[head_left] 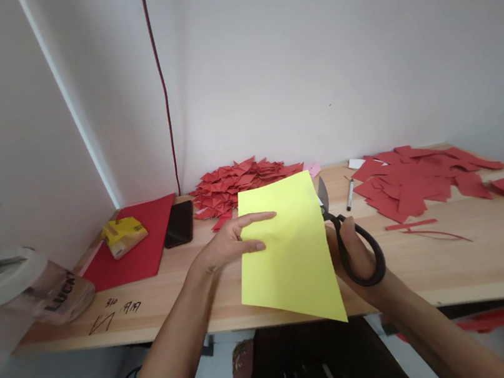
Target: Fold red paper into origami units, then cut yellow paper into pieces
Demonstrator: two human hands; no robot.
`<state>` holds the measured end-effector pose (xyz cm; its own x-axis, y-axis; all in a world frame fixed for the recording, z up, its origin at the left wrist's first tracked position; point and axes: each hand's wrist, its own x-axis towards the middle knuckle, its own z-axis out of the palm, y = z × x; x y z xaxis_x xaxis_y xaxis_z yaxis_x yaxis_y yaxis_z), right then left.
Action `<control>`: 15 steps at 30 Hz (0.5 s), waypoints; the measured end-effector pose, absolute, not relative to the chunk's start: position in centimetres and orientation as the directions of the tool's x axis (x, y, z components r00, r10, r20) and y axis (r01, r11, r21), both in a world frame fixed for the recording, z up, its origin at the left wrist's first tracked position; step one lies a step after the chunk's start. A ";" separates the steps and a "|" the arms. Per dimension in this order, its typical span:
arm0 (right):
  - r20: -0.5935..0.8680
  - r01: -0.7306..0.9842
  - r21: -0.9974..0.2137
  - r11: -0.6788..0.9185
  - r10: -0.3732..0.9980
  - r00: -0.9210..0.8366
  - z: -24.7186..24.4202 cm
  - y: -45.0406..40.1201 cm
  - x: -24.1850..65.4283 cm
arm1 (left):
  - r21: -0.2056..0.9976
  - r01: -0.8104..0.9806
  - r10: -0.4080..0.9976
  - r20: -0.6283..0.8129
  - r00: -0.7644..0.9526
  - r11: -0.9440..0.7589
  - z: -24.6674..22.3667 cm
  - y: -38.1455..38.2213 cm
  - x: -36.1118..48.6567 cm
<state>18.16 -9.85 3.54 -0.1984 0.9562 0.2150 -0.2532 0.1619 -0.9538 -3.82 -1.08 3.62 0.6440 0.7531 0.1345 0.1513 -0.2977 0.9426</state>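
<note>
A yellow sheet of paper (291, 259) is held up over the front edge of the table. My left hand (235, 240) grips its left side, with two fingers lying across the front and the others hidden behind. On the right, my right hand (353, 249) is closed round the black handles of the scissors (366, 257). The scissor blades point up beside the sheet's right edge, partly hidden by the paper.
Folded red pieces (236, 182) are heaped at the back, and flat red cut pieces (416, 177) lie at the right near a marker (350, 194). At the left are a phone (179, 224), red sheets (158, 241), a yellow packet (124, 235) and a clear jar (66, 292).
</note>
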 end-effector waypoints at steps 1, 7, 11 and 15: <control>0.204 -0.240 -0.958 0.156 0.960 -0.191 3.8 -9.9 18.1 | 0.943 0.151 0.755 0.136 0.641 -0.297 3.6 -1.0 -3.8; 0.190 -0.182 -0.969 0.167 0.975 -0.115 4.3 -10.1 17.7 | 0.951 0.134 0.759 0.132 0.638 -0.279 3.5 -0.9 -4.0; 0.209 -0.123 -0.972 0.201 0.977 -0.053 3.6 -10.1 17.8 | 0.958 0.103 0.750 0.139 0.646 -0.266 3.6 -1.0 -3.9; 0.228 -0.116 -0.968 0.223 0.973 -0.024 3.3 -10.2 17.8 | 0.952 0.115 0.749 0.145 0.646 -0.284 3.6 -1.0 -4.0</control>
